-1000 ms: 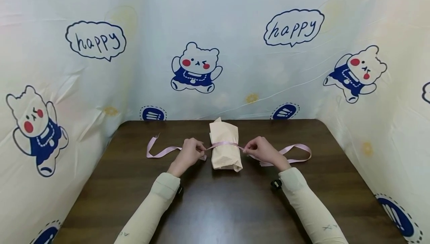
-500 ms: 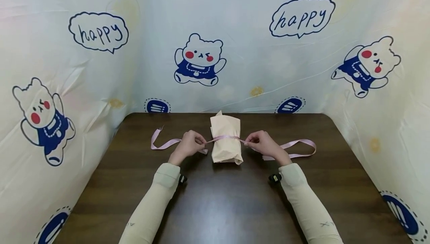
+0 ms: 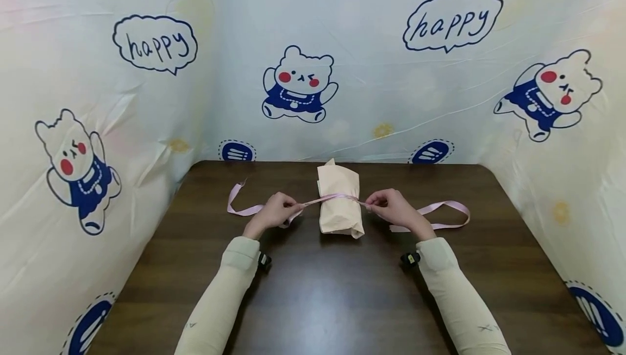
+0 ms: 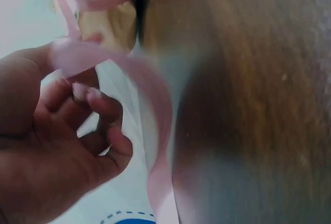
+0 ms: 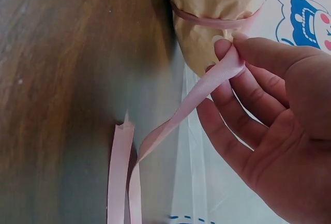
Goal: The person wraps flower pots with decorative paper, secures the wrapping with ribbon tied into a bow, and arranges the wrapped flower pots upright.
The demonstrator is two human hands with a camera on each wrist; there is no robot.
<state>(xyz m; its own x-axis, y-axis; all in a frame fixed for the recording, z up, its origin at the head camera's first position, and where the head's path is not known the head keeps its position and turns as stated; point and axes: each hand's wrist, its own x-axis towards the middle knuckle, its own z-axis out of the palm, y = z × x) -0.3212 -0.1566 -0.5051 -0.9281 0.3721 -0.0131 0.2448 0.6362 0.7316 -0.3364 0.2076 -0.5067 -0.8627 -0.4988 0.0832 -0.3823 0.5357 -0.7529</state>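
A tan paper-wrapped package [image 3: 338,219] lies lengthwise on the dark wooden table, with a pink ribbon [image 3: 337,196] passing around its middle. To its left, my left hand [image 3: 274,212] pinches one length of the ribbon between thumb and fingers. On the other side my right hand [image 3: 393,208] pinches the opposite length, drawn out from the package. In the left wrist view the ribbon [image 4: 163,115] loops over the fingers and trails down. The right wrist view shows the ribbon [image 5: 207,87] twisting out of the fingertips towards a frayed cut end.
Loose ribbon tails lie on the table [image 3: 313,290], one left of the left hand and a looped one [image 3: 459,219] at the right. Behind and beside the table hangs a pale curtain [image 3: 371,61] printed with bears. Each wrist carries a small black device.
The head view has shifted, so the table sits higher and farther right. The left hand is now farther from the package, with more ribbon stretched between them. Both hands keep their pinch.
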